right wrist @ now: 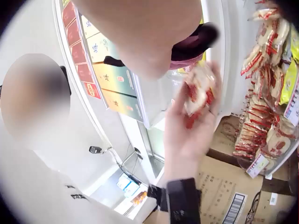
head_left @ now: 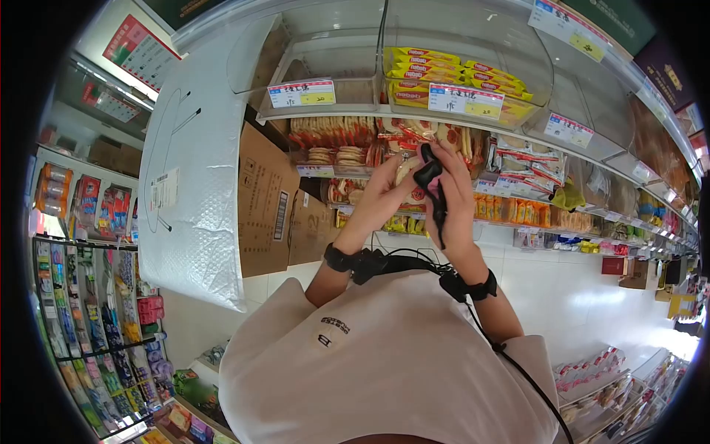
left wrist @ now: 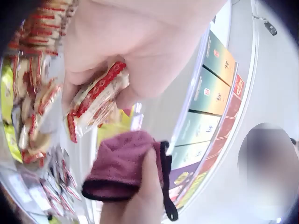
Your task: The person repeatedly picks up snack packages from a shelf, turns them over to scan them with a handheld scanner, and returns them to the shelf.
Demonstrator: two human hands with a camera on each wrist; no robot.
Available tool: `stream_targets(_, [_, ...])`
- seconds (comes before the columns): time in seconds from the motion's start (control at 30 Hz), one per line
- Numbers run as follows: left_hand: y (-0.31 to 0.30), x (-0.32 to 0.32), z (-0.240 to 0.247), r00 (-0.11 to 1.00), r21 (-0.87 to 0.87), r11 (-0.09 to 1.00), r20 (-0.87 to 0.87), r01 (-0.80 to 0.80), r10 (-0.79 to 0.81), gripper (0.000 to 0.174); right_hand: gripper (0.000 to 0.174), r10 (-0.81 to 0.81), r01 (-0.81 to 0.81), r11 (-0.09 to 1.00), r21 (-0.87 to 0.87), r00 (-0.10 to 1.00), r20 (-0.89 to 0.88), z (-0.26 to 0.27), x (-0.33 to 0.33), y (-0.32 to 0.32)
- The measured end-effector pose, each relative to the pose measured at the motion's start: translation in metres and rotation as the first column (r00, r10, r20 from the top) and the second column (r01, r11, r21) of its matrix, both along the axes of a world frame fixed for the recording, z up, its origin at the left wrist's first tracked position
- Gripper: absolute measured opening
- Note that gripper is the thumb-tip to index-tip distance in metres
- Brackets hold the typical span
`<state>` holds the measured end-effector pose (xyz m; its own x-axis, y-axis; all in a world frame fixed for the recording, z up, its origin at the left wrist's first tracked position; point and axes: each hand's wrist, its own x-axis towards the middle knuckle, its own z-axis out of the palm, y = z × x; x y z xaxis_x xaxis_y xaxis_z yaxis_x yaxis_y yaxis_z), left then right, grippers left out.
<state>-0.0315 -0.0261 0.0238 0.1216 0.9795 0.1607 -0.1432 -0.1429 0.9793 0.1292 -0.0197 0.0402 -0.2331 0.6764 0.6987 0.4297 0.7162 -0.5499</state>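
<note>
Gripping a maroon fabric cloth (left wrist: pixel 124 165), the right hand (head_left: pixel 455 196) is held just beside the red-and-white plastic snack packet (left wrist: pixel 96 100) pinched by the left hand (head_left: pixel 377 200).

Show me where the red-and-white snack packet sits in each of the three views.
Head: the snack packet is at centre, mostly hidden between the left hand and the right hand.
Left wrist: snack packet left of centre, pinched by the left hand.
Right wrist: snack packet right of centre, in the left hand.
Shared landmark: the dark cloth held by the right hand lies beside the packet in every view.
</note>
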Motion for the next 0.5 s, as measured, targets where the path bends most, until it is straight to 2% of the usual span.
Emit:
stream_targets(0.07, [0.001,0.004,0.004,0.995,-0.002,0.999,-0.085,0.053,-0.053,0.030,0.024,-0.053,0.046,0.995,-0.093,0.996,-0.068,-0.001,0.008,0.002])
stream_targets(0.13, [-0.003,0.011,0.004,0.978,-0.022,0.995,-0.184,0.097,-0.099,0.030,0.022,-0.054,-0.014,0.930,-0.367,0.983,-0.174,-0.002,0.018,-0.001])
stream_targets(0.17, [-0.003,0.015,0.003,0.983,-0.048,0.993,-0.146,0.106,-0.112,0.030,0.021,-0.063,-0.056,0.872,-0.487,0.972,-0.225,-0.003,0.023,-0.001])
stream_targets(0.2, [-0.003,0.018,0.002,0.986,-0.071,0.991,-0.109,0.115,-0.122,0.029,0.021,-0.135,-0.061,0.741,-0.669,0.962,-0.237,-0.004,0.027,-0.003])
stream_targets(0.23, [-0.003,0.021,0.001,0.989,-0.097,0.988,-0.073,0.124,-0.131,0.029,0.021,-0.140,-0.063,0.782,-0.620,0.951,-0.274,-0.007,0.029,-0.001])
stream_targets(0.3, [-0.003,0.040,0.003,0.967,-0.214,0.968,0.241,0.133,-0.080,0.028,0.023,-0.153,-0.053,0.854,-0.518,0.926,-0.346,-0.016,0.030,0.005])
stream_targets(0.33, [-0.004,0.047,0.003,0.921,-0.272,0.950,0.389,0.150,-0.034,0.028,0.024,-0.298,0.266,0.942,-0.204,0.943,-0.148,-0.017,0.024,0.006])
stream_targets(0.37, [-0.004,0.050,0.000,0.882,-0.308,0.938,0.472,0.157,0.007,0.030,0.032,-0.332,0.332,0.943,-0.012,0.941,-0.066,-0.013,0.025,0.000])
stream_targets(0.4, [-0.001,0.052,-0.005,0.835,-0.340,0.926,0.548,0.165,0.052,0.032,0.036,-0.197,0.183,0.974,-0.135,0.975,-0.099,-0.013,0.022,-0.011])
stream_targets(0.43, [0.003,0.053,-0.006,0.780,-0.370,0.912,0.618,0.175,0.101,0.033,0.042,-0.159,0.160,0.986,-0.052,0.987,0.024,-0.014,0.018,-0.015])
stream_targets(0.47, [0.005,0.051,-0.001,0.794,-0.362,0.918,0.601,0.165,0.094,0.040,0.047,-0.126,0.123,0.992,0.035,0.982,0.140,-0.015,0.014,-0.020])
stream_targets(0.5, [0.008,0.047,0.000,0.728,-0.352,0.900,0.683,0.257,0.059,0.045,0.045,-0.120,0.120,0.993,0.013,0.980,0.158,-0.019,0.010,-0.025])
